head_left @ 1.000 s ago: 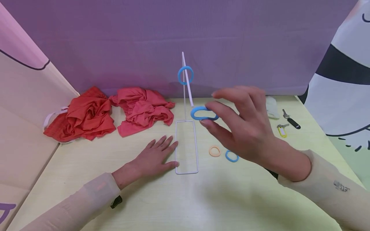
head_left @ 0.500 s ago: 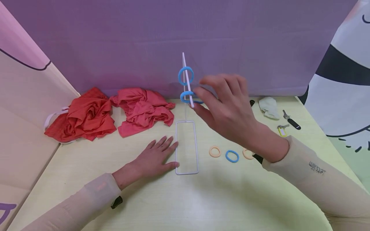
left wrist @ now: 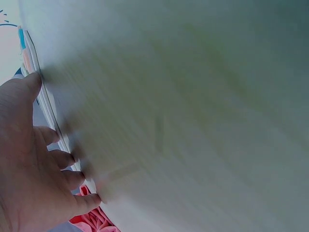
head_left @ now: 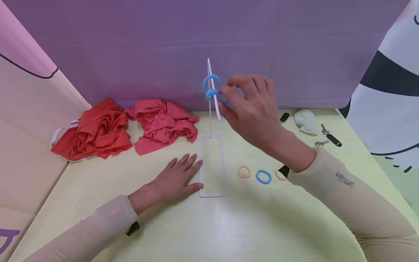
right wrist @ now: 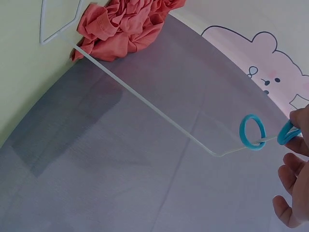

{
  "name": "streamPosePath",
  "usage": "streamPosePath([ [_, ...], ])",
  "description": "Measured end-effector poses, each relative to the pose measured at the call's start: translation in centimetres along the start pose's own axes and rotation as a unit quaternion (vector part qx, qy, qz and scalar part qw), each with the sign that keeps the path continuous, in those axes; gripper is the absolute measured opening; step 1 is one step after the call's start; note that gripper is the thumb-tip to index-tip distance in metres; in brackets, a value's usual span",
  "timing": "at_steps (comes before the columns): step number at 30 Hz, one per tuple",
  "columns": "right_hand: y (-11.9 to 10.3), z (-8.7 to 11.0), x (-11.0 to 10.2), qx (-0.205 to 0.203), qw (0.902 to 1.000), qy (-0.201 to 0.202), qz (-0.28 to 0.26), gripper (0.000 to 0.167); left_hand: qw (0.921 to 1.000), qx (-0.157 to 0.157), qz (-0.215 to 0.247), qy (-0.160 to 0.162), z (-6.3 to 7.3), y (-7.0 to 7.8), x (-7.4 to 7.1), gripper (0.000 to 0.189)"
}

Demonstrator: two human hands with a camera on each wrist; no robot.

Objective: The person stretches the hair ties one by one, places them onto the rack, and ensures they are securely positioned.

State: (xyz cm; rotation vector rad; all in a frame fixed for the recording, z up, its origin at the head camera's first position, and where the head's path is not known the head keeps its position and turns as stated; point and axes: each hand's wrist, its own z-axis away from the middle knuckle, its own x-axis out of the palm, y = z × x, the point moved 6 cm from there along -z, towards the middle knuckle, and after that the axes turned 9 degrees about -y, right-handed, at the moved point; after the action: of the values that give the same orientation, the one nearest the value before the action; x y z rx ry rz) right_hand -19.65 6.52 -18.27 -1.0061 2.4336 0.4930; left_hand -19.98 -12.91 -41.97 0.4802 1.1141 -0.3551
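Note:
A thin white wire stand (head_left: 223,167) has a rectangular base on the table and a tall post with an arm reaching toward me. One blue hair tie (right wrist: 242,129) hangs on the arm. Between thumb and index finger, my right hand (head_left: 256,107) pinches a second blue hair tie (right wrist: 286,133), which is looped around the arm nearer its free end. My left hand (head_left: 171,182) lies flat on the table, fingers spread, fingertips at the base's left side. To the right of the base lie a peach hair tie (head_left: 244,171), a blue one (head_left: 263,177) and another peach one, partly hidden by the right wrist.
Two crumpled red cloths (head_left: 103,127) (head_left: 165,123) lie at the back left. On the back right are a small whitish cloth bundle (head_left: 305,120), keys with a black tag (head_left: 334,140), a partly covered key and a black object (head_left: 284,117). A purple curtain (head_left: 131,54) hangs behind.
My right hand has moved left and away from me, bringing the pinched blue hair tie over the arm's free end and along it toward the hanging one. The left hand has stayed put.

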Motion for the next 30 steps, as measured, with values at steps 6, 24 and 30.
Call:
streamPosePath([
  [6,0.5,-0.5,0.5,0.01,0.9999,-0.004,0.01,0.017,1.0,0.001,-0.002,0.002,-0.1,0.0,0.0,0.084],
  [24,1.6,-0.5,1.6,0.038,0.998,-0.04,0.031,0.022,1.0,0.003,-0.001,0.002,-0.1,0.0,0.0,0.084],
  [30,1.9,0.4,1.1,0.048,0.9958,-0.078,0.006,0.036,1.0,0.002,0.0,0.0,0.0,0.0,-0.1,0.084],
])
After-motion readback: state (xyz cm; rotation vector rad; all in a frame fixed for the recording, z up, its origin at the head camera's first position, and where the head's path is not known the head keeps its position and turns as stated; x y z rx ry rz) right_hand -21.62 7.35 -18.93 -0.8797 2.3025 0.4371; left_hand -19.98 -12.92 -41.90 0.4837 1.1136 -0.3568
